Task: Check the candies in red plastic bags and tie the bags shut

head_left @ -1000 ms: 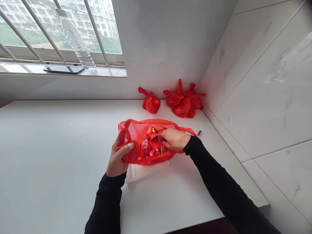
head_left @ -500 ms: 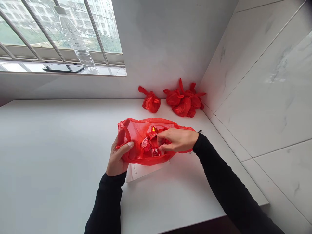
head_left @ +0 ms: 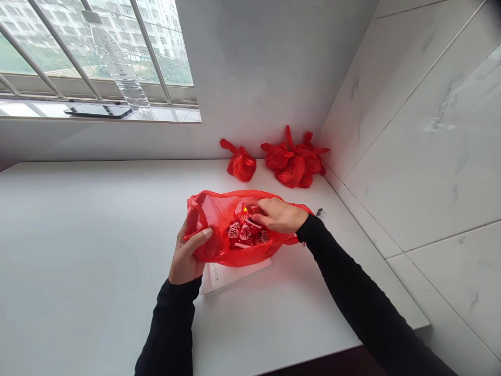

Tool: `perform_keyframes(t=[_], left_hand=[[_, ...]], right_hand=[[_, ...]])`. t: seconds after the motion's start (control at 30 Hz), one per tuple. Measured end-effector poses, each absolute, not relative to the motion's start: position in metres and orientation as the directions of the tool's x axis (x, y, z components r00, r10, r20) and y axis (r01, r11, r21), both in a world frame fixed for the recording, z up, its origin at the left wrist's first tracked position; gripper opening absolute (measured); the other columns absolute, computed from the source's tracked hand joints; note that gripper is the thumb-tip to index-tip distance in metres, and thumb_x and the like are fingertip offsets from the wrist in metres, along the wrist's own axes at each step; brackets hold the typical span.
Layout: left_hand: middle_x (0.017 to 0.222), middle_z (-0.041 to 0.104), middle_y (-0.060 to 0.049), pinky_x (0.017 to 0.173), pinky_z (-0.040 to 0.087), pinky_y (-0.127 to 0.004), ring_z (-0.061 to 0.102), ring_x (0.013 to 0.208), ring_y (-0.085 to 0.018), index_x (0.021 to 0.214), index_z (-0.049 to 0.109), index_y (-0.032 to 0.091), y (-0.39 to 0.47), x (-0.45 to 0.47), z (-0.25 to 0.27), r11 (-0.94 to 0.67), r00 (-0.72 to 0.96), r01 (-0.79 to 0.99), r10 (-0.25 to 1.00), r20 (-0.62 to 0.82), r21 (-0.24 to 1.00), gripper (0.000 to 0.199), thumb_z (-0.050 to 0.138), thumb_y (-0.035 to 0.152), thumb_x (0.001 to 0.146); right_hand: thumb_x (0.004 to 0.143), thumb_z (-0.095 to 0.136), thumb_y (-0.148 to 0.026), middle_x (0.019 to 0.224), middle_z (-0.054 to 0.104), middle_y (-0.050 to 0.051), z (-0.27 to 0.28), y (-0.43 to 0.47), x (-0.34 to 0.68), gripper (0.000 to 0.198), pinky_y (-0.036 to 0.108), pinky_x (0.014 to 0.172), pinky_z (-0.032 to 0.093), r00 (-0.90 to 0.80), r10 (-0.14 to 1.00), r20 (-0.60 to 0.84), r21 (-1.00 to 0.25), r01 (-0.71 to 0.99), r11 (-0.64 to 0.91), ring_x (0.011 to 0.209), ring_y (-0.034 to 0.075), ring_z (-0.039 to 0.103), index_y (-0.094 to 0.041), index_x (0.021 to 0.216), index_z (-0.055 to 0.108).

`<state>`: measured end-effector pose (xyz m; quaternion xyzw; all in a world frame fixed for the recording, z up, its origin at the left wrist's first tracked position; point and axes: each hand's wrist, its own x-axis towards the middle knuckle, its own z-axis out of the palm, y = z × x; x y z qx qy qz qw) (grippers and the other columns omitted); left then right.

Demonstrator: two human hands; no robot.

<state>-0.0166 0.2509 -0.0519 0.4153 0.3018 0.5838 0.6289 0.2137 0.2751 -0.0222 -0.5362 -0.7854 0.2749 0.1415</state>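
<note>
A thin red plastic bag (head_left: 230, 258) lies wide open over the white table. My left hand (head_left: 191, 253) grips the left side of its rim, thumb on the inside and fingers behind the film. Several red wrapped candies (head_left: 245, 234) with white printed labels lie in the bag, and one yellow shiny spot shows among them. My right hand (head_left: 279, 215) reaches into the bag from the right, just over the candies. Its fingers look apart, though their tips are partly hidden among the wrappers.
Under the bag lies a white paper (head_left: 235, 274) with handwritten figures. A knotted red bag (head_left: 241, 164) and a cluster of knotted red bags (head_left: 295, 164) sit against the back wall. On the windowsill are a water bottle (head_left: 125, 78) and a flat dark device (head_left: 97, 110).
My right hand has shifted slightly left and up within the bag, its fingers spreading from a pinch. More candies show below it. My left hand keeps its hold on the rim.
</note>
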Motion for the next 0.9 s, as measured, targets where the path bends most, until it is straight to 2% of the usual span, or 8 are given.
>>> perform_keyframes(t=[0.03,0.1,0.2,0.3,0.47,0.57,0.67,0.9], left_hand=[[0.089,0.075,-0.002,0.065,0.058,-0.021,0.066,0.071,-0.014,0.133,0.07,0.031,0.251,-0.017,-0.052,-0.026,0.137,-0.483,0.985,0.105,0.875,0.057,0.073,0.018,0.077],[0.088,0.074,-0.001,0.066,0.058,-0.02,0.066,0.072,-0.013,0.133,0.069,0.031,0.251,-0.017,-0.052,-0.02,0.139,-0.485,0.985,0.1,0.874,0.058,0.072,0.019,0.077],[0.087,0.073,0.0,0.067,0.057,-0.018,0.065,0.072,-0.012,0.134,0.068,0.033,0.251,-0.017,-0.052,-0.011,0.14,-0.487,0.986,0.091,0.873,0.059,0.073,0.019,0.077],[0.085,0.072,0.0,0.066,0.057,-0.018,0.064,0.071,-0.012,0.13,0.071,0.033,0.251,-0.016,-0.052,-0.018,0.134,-0.485,0.987,0.094,0.874,0.055,0.073,0.019,0.077],[0.084,0.072,0.0,0.063,0.057,-0.02,0.064,0.068,-0.012,0.13,0.071,0.033,0.251,-0.017,-0.053,-0.027,0.13,-0.475,0.986,0.1,0.88,0.055,0.073,0.02,0.076],[0.087,0.074,-0.001,0.064,0.057,-0.021,0.065,0.068,-0.013,0.127,0.073,0.032,0.251,-0.017,-0.054,-0.028,0.123,-0.466,0.988,0.097,0.884,0.053,0.073,0.02,0.076],[0.087,0.074,-0.002,0.063,0.057,-0.02,0.064,0.068,-0.013,0.125,0.074,0.031,0.252,-0.017,-0.054,-0.036,0.117,-0.463,0.988,0.101,0.886,0.051,0.073,0.02,0.076],[0.086,0.073,-0.001,0.063,0.058,-0.025,0.062,0.064,-0.013,0.123,0.075,0.031,0.251,-0.018,-0.054,-0.047,0.118,-0.46,0.987,0.113,0.887,0.049,0.073,0.019,0.075]], right_hand=[[0.099,0.052,-0.022,0.119,0.073,0.006,-0.021,0.274,0.214,0.043,0.028,0.092,0.047,-0.367,0.928,-0.061,-0.58,0.77,0.267,0.11,0.019,0.065,-0.02,0.142,0.055],[0.099,0.054,-0.027,0.126,0.07,0.007,-0.018,0.27,0.214,0.043,0.028,0.096,0.046,-0.357,0.932,-0.055,-0.561,0.783,0.267,0.119,0.02,0.062,-0.021,0.142,0.054],[0.092,0.064,-0.031,0.109,0.073,0.004,-0.015,0.265,0.212,0.028,0.027,0.081,0.048,-0.38,0.917,-0.121,-0.501,0.821,0.274,0.102,0.021,0.066,-0.022,0.118,0.065],[0.082,0.073,-0.03,0.091,0.071,0.004,-0.02,0.263,0.209,0.024,0.028,0.061,0.042,-0.349,0.913,-0.211,-0.403,0.882,0.243,0.083,0.023,0.065,-0.02,0.103,0.066],[0.08,0.068,-0.019,0.089,0.07,0.007,-0.024,0.265,0.211,0.011,0.029,0.062,0.038,-0.287,0.926,-0.246,-0.288,0.934,0.213,0.084,0.023,0.063,-0.019,0.09,0.066],[0.08,0.069,-0.027,0.082,0.069,0.005,-0.024,0.265,0.21,0.006,0.029,0.057,0.036,-0.318,0.904,-0.286,-0.286,0.929,0.236,0.077,0.022,0.062,-0.021,0.08,0.067],[0.078,0.071,-0.032,0.082,0.069,0.003,-0.027,0.267,0.208,0.01,0.029,0.054,0.034,-0.347,0.884,-0.312,-0.294,0.92,0.258,0.075,0.021,0.061,-0.023,0.081,0.068],[0.077,0.067,-0.02,0.09,0.07,0.003,-0.031,0.271,0.216,0.014,0.026,0.057,0.035,-0.351,0.882,-0.314,-0.299,0.919,0.259,0.081,0.019,0.061,-0.021,0.091,0.068]])
